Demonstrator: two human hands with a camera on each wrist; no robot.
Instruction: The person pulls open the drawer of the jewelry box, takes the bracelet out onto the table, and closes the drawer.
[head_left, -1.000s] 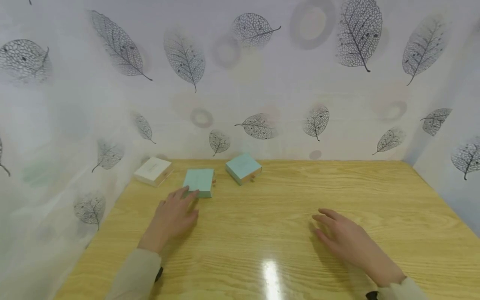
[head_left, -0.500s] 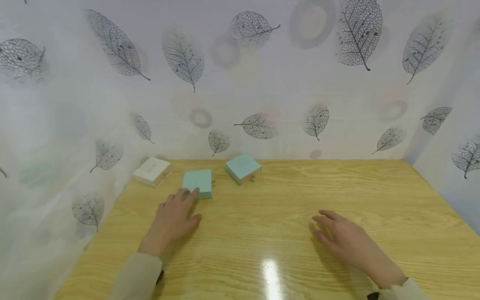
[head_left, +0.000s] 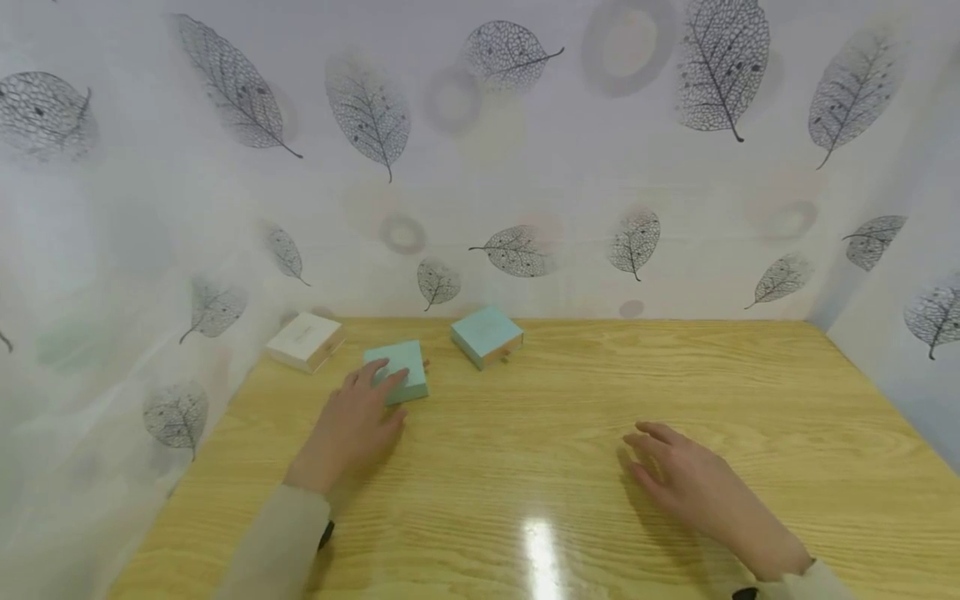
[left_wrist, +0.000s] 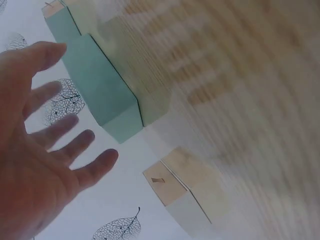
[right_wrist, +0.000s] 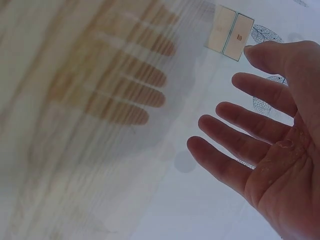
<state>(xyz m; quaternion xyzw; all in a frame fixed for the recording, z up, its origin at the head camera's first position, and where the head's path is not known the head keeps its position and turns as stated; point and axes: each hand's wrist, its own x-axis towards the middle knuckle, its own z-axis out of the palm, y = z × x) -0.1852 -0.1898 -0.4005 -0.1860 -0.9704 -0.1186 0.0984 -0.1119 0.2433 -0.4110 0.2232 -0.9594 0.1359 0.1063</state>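
My left hand (head_left: pixel 348 429) reaches over the near-left corner of a pale teal box (head_left: pixel 405 354), its fingertips overlapping the lid in the head view. The left wrist view has the fingers loosely spread beside the same teal box (left_wrist: pixel 100 80), not curled round it. A second teal box (head_left: pixel 487 333), turned at an angle with a tan side and a small tab, stands to the right. Left of both lies a white box (head_left: pixel 303 340). My right hand (head_left: pixel 693 479) hovers low over the table's right half, fingers relaxed and apart, holding nothing, as the right wrist view confirms.
The glossy wood-grain table (head_left: pixel 570 417) mirrors both hands. Behind it and along both sides hangs a pale curtain (head_left: pixel 562 183) printed with dark leaf skeletons. All three boxes stand near the table's back left, close to the curtain.
My left hand has moved slightly forward, its fingers now farther over the teal box. That box has turned a little and shifted slightly nearer. The right hand stays almost still.
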